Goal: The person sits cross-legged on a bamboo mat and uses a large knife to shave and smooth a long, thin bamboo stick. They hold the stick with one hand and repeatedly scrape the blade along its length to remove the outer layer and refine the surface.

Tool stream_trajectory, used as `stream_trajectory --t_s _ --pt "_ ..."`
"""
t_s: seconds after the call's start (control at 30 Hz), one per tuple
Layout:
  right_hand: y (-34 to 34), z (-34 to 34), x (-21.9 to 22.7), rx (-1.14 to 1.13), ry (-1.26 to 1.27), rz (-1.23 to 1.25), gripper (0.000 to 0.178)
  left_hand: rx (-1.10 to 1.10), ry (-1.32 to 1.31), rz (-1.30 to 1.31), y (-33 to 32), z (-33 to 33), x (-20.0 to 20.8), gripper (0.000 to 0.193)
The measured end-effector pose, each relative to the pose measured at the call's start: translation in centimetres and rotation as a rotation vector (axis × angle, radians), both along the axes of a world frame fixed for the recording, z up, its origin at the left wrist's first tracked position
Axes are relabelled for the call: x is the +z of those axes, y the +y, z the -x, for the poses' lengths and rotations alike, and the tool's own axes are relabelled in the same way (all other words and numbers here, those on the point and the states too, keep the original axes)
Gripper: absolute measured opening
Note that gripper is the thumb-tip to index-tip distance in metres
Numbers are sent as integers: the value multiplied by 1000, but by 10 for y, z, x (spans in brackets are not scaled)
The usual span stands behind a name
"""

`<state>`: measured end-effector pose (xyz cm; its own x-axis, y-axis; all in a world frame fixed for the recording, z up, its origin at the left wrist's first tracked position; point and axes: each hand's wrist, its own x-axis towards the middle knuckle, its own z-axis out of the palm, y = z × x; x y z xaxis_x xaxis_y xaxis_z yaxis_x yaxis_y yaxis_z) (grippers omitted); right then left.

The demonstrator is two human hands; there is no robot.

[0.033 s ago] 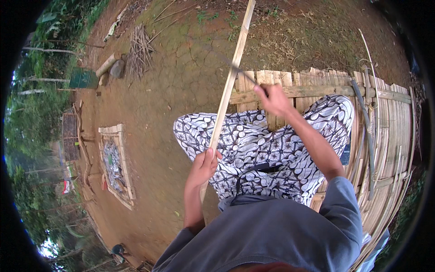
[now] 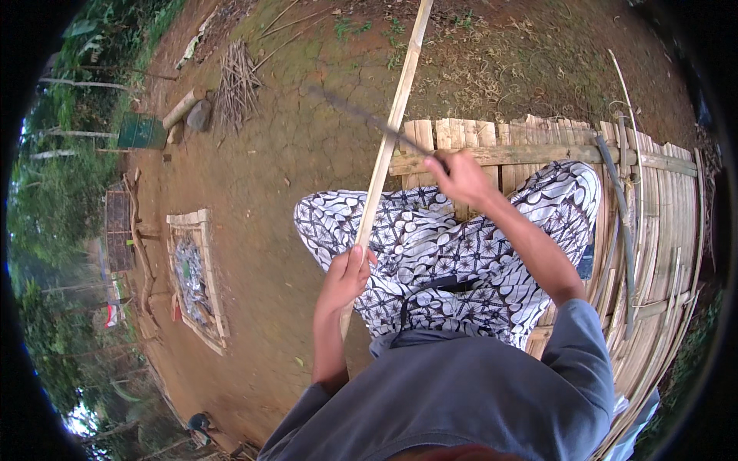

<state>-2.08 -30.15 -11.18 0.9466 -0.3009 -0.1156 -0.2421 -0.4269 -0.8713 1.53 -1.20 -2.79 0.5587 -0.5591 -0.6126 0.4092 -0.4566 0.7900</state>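
A long, pale bamboo strip [image 2: 393, 127] slants from beside my left hip up past the top of the view. My left hand [image 2: 346, 278] is wrapped round its lower part, above my patterned trouser leg. In my right hand [image 2: 465, 180], closed on the handle, is a long dark machete [image 2: 357, 112]. Its blade crosses the strip at about mid-length and points to the far left; motion blurs the tip. Whether the edge touches the strip or passes just over it, I cannot tell.
I sit cross-legged at the edge of a slatted bamboo platform [image 2: 665, 196]. Loose poles lie on its right side. Dry shavings [image 2: 492, 65] litter the ground ahead. Leftward are a bundle of sticks [image 2: 236, 84], a grey stone [image 2: 200, 116], a green container [image 2: 141, 131] and a framed ash pit [image 2: 219, 307].
My right hand has come slightly nearer to me, bringing the machete lower along the strip. More blade shows left of the strip. My left hand has barely moved.
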Motion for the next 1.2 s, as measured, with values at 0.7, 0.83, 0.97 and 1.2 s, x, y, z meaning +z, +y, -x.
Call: stream_trajectory --t_s 0.7,0.83,0.97,1.2 --pt "37 8 -16 300 -353 430 64 -73 -416 -177 8 1 -11 36" --pt "16 -2 -12 268 -450 683 66 -146 -594 -260 14 11 -6 33" --pt "-65 -36 -14 -372 55 195 61 -232 -685 -321 40 28 17 33" --pt "2 -2 6 123 -129 328 59 -119 -495 -197 36 24 8 33"
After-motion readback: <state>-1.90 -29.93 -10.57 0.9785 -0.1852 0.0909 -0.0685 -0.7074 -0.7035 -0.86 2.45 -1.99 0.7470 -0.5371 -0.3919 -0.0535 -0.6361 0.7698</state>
